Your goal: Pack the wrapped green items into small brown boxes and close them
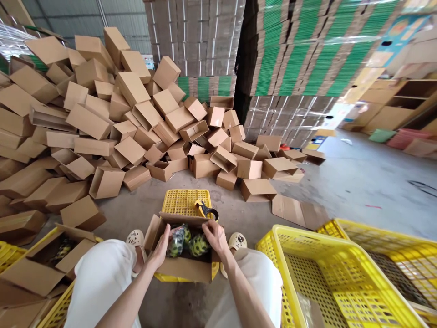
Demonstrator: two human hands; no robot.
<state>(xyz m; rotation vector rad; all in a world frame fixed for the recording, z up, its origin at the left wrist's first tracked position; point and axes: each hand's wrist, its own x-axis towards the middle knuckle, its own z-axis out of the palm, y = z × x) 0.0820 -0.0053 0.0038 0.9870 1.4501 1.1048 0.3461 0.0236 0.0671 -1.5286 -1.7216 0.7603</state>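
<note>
An open cardboard box (186,268) rests between my knees on an upturned yellow crate (177,197). Inside it lie green-and-black patterned, rounded items (199,246) in clear plastic bags; I cannot tell their exact kind. My left hand (161,246) lies along the box's left side, fingers stretched out and nearly flat. At the far right corner, my right hand (215,236) has its fingers curled together against the box's edge, their tips partly hidden. Just beyond the box, a yellow-and-black tape dispenser (205,209) lies on the crate.
Empty cardboard boxes (143,116) form a large pile ahead and to the left. Yellow crates (317,241) stand at my right. On my left, another open box (32,273) holds dark items. Tall stacks of flattened cartons (300,50) rise behind.
</note>
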